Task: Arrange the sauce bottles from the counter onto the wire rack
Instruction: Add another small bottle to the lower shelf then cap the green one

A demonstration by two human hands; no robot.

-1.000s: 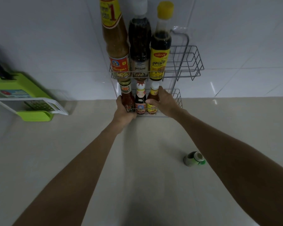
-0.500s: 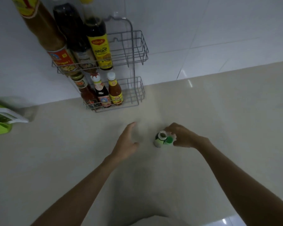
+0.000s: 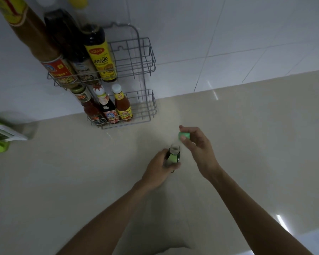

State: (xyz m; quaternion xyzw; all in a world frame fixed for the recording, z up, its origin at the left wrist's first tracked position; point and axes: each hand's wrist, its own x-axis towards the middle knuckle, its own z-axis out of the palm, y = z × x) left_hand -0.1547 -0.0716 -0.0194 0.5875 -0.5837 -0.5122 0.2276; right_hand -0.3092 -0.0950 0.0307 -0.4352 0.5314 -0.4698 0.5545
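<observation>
Holding a small green-labelled bottle (image 3: 172,157) upright above the worktop (image 3: 81,172), the left hand (image 3: 159,169) wraps its body; the right hand (image 3: 198,148) pinches its green cap (image 3: 184,135) just beside the open neck. Both sit near the wire rack (image 3: 136,74), on its right; six bottles fill the rack's left side.

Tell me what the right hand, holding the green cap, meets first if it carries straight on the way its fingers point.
Probably bare counter, then the wire rack; the right hand points up-left, though depth is unclear.

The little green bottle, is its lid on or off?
Off. The little green bottle in the left hand shows a bare open neck; the right hand holds the green cap.
</observation>
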